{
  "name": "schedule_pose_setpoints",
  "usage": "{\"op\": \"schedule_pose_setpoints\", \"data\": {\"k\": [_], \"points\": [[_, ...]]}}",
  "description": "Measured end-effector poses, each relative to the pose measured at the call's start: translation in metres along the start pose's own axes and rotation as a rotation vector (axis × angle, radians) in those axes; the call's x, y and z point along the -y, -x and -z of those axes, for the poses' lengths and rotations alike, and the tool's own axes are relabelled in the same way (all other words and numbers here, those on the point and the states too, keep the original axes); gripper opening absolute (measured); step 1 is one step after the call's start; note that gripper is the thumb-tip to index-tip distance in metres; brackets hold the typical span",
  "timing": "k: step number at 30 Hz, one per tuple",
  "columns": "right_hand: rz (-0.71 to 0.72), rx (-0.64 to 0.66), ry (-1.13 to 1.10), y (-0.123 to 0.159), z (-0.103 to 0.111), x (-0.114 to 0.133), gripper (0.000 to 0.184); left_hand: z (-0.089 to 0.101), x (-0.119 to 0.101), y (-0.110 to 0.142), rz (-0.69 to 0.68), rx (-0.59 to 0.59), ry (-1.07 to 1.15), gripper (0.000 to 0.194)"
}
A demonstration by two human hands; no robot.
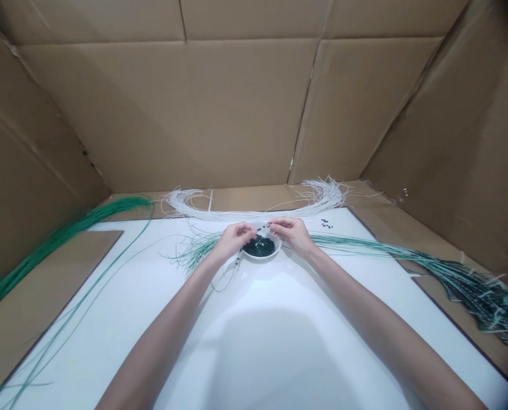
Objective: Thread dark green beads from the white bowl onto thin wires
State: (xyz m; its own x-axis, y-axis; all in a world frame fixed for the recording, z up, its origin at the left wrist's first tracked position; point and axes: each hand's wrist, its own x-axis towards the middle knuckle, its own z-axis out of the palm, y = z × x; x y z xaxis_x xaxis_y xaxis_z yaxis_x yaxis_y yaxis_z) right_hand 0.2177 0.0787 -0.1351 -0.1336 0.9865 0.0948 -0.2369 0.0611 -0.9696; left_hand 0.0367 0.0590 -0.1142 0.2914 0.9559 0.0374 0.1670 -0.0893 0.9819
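Over a small white bowl (261, 258) of dark green beads (259, 247), both my hands are raised close together. My left hand (233, 238) pinches a thin string with dark beads on it. Part of that beaded string (237, 262) hangs below the hand and curls in a loop toward the white surface. At the bowl's far right rim, the fingertips of my right hand (291, 232) are pinched at the string's other stretch, where a few beads show between the hands. What exactly sits between the right fingertips is too small to make out.
A bundle of white strands (254, 215) curves along the back. Green strands (66, 245) lie at left; beaded green strands (480, 296) lie at right, their loose ends (200, 250) behind my left hand. Several loose beads (326, 224) sit right of the bowl. Cardboard walls (245, 114) surround the white board.
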Motion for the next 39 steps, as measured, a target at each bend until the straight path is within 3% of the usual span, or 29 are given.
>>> {"op": "schedule_pose_setpoints", "data": {"k": [12, 27, 39], "points": [[0.018, -0.005, 0.062, 0.000, 0.002, -0.001, 0.021, 0.000, 0.001, -0.001, -0.003, -0.010, -0.027, 0.018], [0.112, 0.077, 0.346, 0.003, 0.005, 0.012, 0.023, -0.002, 0.001, 0.001, -0.046, -0.088, -0.106, 0.020], [0.247, 0.128, 0.472, 0.007, 0.005, 0.020, 0.021, -0.002, -0.027, 0.014, -0.205, -0.128, -0.439, 0.018]]}}
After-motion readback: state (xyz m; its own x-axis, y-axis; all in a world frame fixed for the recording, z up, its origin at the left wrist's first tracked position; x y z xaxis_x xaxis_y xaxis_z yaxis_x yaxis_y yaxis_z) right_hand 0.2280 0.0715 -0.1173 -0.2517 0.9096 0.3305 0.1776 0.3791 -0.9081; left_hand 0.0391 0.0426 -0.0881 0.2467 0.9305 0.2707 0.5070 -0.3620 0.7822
